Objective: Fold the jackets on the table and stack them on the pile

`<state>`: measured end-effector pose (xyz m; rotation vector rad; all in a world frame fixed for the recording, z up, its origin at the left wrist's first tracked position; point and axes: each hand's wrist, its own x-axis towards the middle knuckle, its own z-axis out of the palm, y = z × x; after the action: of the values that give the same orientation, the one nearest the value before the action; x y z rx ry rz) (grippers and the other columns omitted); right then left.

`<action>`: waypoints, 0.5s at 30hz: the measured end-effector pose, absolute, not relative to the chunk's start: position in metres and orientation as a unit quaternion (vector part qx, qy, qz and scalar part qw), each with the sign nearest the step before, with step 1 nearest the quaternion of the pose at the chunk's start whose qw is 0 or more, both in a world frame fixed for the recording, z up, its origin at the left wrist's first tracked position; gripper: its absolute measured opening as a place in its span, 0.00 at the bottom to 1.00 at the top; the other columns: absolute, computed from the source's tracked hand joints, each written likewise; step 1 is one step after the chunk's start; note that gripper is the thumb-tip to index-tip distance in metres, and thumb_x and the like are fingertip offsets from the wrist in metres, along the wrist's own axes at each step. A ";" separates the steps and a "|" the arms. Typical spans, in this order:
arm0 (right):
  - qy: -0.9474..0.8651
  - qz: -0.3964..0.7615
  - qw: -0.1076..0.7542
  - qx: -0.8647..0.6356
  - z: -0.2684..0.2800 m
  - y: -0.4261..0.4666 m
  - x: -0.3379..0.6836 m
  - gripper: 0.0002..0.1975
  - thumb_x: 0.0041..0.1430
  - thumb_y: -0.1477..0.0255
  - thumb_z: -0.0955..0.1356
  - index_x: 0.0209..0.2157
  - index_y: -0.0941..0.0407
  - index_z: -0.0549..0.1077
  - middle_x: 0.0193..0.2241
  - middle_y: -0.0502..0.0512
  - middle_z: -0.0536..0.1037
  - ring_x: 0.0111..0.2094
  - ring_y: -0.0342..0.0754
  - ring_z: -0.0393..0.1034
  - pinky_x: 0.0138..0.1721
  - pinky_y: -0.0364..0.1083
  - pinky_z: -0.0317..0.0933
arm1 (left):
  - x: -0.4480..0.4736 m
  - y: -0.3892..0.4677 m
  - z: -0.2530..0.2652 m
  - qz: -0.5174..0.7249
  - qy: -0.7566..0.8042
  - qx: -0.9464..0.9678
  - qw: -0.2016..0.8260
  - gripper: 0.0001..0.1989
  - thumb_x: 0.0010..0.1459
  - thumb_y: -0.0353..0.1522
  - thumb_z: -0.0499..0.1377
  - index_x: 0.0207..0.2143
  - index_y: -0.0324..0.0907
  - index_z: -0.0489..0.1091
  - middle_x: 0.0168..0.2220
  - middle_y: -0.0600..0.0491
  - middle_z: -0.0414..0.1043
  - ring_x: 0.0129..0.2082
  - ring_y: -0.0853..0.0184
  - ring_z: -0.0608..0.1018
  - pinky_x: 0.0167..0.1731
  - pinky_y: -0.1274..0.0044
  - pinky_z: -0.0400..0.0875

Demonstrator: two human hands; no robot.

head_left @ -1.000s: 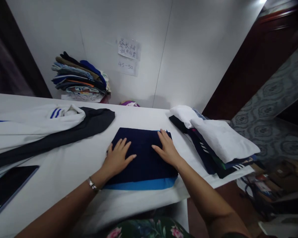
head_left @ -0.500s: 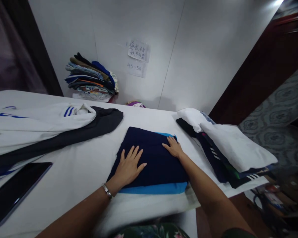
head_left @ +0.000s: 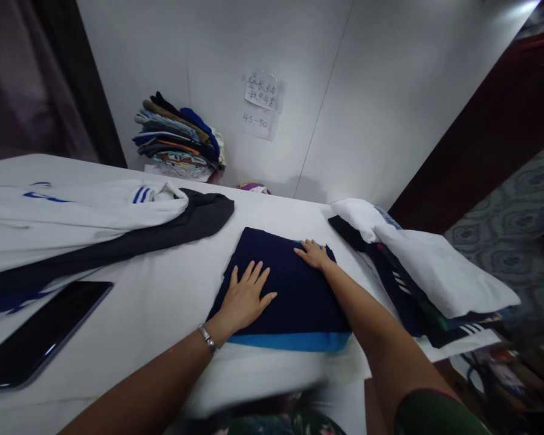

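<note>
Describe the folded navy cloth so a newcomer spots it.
Find the white table, then the gap between the blue-striped white garment on the left and the clothes stack on the right. There, under the left hand and right hand, lies the folded navy cloth. Both neighbours show white on top; this one is plain navy, with bright-blue fabric along its near edge.

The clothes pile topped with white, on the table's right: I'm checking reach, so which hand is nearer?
Right. The right hand rests on the navy cloth, left of the pile; the left hand lies farther left.
</note>
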<state>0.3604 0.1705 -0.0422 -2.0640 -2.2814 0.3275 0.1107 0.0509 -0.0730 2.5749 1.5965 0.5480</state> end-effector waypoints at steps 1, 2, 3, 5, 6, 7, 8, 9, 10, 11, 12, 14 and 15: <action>-0.737 0.111 0.017 -0.666 -0.047 0.172 0.359 0.34 0.63 0.48 0.53 0.63 0.53 0.55 0.65 0.61 0.53 0.66 0.59 0.40 0.61 0.65 0.35 | 0.111 0.051 -0.073 0.177 0.519 0.835 0.033 0.31 0.62 0.48 0.46 0.63 0.46 0.56 0.66 0.46 0.51 0.66 0.52 0.50 0.62 0.52 0.38; -0.737 0.113 0.014 -0.666 -0.052 0.172 0.358 0.34 0.63 0.49 0.53 0.63 0.53 0.56 0.64 0.61 0.55 0.66 0.60 0.42 0.61 0.65 0.35 | 0.111 0.051 -0.073 0.177 0.520 0.835 0.036 0.31 0.62 0.48 0.46 0.63 0.46 0.56 0.66 0.46 0.51 0.66 0.52 0.50 0.62 0.52 0.38; -0.738 0.114 0.015 -0.665 -0.056 0.172 0.358 0.33 0.63 0.49 0.54 0.63 0.53 0.57 0.64 0.61 0.55 0.66 0.60 0.42 0.61 0.66 0.35 | 0.110 0.051 -0.073 0.177 0.520 0.835 0.038 0.31 0.62 0.49 0.46 0.63 0.46 0.56 0.66 0.46 0.51 0.66 0.53 0.50 0.62 0.52 0.38; -0.738 0.114 0.020 -0.664 -0.059 0.172 0.359 0.33 0.63 0.49 0.54 0.62 0.53 0.57 0.64 0.61 0.55 0.66 0.60 0.42 0.61 0.66 0.34 | 0.110 0.052 -0.073 0.182 0.516 0.836 0.046 0.31 0.62 0.49 0.45 0.63 0.45 0.56 0.66 0.46 0.51 0.66 0.53 0.50 0.62 0.52 0.38; -0.738 0.116 0.023 -0.664 -0.058 0.171 0.360 0.32 0.63 0.49 0.54 0.62 0.52 0.57 0.64 0.60 0.55 0.66 0.60 0.42 0.61 0.66 0.34 | 0.109 0.052 -0.073 0.188 0.514 0.836 0.051 0.31 0.62 0.49 0.46 0.63 0.45 0.57 0.65 0.46 0.52 0.66 0.53 0.50 0.62 0.53 0.37; -0.737 0.120 0.027 -0.664 -0.057 0.171 0.361 0.32 0.63 0.49 0.55 0.62 0.52 0.57 0.64 0.59 0.56 0.66 0.60 0.43 0.61 0.66 0.34 | 0.108 0.052 -0.072 0.196 0.512 0.835 0.058 0.30 0.62 0.49 0.46 0.62 0.45 0.58 0.65 0.47 0.53 0.66 0.54 0.51 0.62 0.53 0.37; -0.736 0.125 0.032 -0.665 -0.054 0.171 0.362 0.32 0.63 0.50 0.55 0.63 0.52 0.57 0.64 0.59 0.56 0.65 0.60 0.43 0.62 0.65 0.34 | 0.107 0.052 -0.071 0.208 0.510 0.832 0.067 0.29 0.62 0.48 0.47 0.61 0.45 0.60 0.64 0.47 0.55 0.66 0.55 0.52 0.62 0.54 0.37; -0.733 0.127 0.036 -0.667 -0.050 0.170 0.363 0.32 0.64 0.50 0.55 0.63 0.53 0.56 0.64 0.58 0.55 0.66 0.59 0.43 0.62 0.64 0.35 | 0.106 0.052 -0.068 0.225 0.508 0.828 0.077 0.27 0.62 0.48 0.47 0.59 0.45 0.62 0.63 0.48 0.57 0.65 0.56 0.55 0.62 0.55 0.38; -0.729 0.129 0.048 -0.670 -0.045 0.168 0.364 0.33 0.64 0.51 0.55 0.64 0.53 0.54 0.65 0.58 0.54 0.66 0.58 0.43 0.63 0.63 0.36 | 0.104 0.052 -0.065 0.249 0.505 0.822 0.088 0.26 0.62 0.47 0.48 0.57 0.44 0.65 0.61 0.48 0.61 0.63 0.58 0.58 0.62 0.57 0.40; -0.725 0.132 0.074 -0.671 -0.039 0.165 0.365 0.33 0.65 0.51 0.54 0.64 0.54 0.53 0.65 0.57 0.53 0.66 0.56 0.43 0.63 0.60 0.37 | 0.102 0.052 -0.062 0.274 0.499 0.816 0.098 0.24 0.62 0.46 0.49 0.54 0.44 0.67 0.59 0.48 0.65 0.60 0.59 0.63 0.62 0.60 0.44; -0.723 0.140 0.115 -0.667 -0.032 0.160 0.366 0.33 0.65 0.52 0.54 0.64 0.55 0.53 0.65 0.57 0.54 0.66 0.54 0.44 0.64 0.57 0.40 | 0.100 0.051 -0.057 0.298 0.491 0.811 0.109 0.22 0.62 0.45 0.49 0.51 0.43 0.70 0.55 0.49 0.69 0.57 0.61 0.67 0.61 0.62 0.49; -0.723 0.174 0.214 -0.634 -0.017 0.141 0.368 0.32 0.64 0.52 0.56 0.63 0.56 0.58 0.63 0.57 0.59 0.64 0.51 0.51 0.63 0.53 0.45 | 0.095 0.049 -0.047 0.325 0.469 0.811 0.130 0.19 0.61 0.45 0.52 0.45 0.43 0.73 0.47 0.50 0.75 0.49 0.63 0.72 0.56 0.66 0.57; -0.726 0.198 0.258 -0.606 -0.011 0.128 0.368 0.31 0.63 0.52 0.58 0.60 0.56 0.62 0.60 0.56 0.63 0.62 0.51 0.55 0.62 0.52 0.48 | 0.094 0.048 -0.043 0.327 0.455 0.816 0.137 0.18 0.60 0.45 0.53 0.43 0.43 0.73 0.43 0.51 0.76 0.46 0.63 0.73 0.53 0.67 0.59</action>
<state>0.3684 0.1279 -0.0107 -1.6447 -1.9685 0.5360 0.0938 0.0479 -0.0427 2.3622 1.3179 0.9471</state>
